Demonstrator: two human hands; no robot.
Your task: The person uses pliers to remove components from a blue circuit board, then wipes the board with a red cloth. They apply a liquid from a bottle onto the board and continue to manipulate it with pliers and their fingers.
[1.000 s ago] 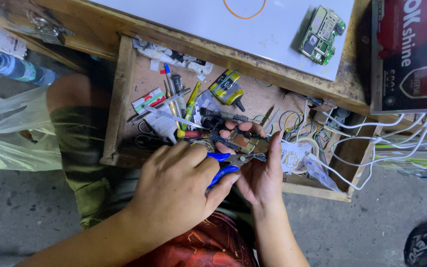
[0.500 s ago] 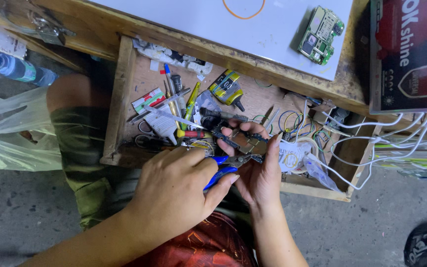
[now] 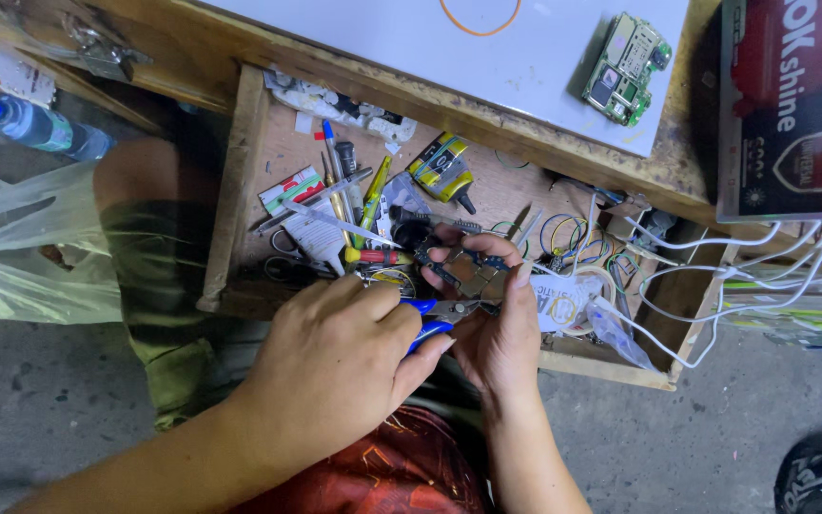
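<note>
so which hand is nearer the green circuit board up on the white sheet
Right. The right hand lies below and left of the green circuit board; the left hand, gripping blue-handled pliers, sits farther left.

Beyond the hands runs a worn wooden workbench [image 3: 487, 119] topped with a white board [image 3: 525, 57], its open wooden drawer [image 3: 230, 190] pulled out beneath them. Below and to both sides lies a grey, stained concrete floor [image 3: 715, 447]. Far left of the hands hangs a clear plastic bag [image 3: 21, 247]. The light is dim and even.
</note>
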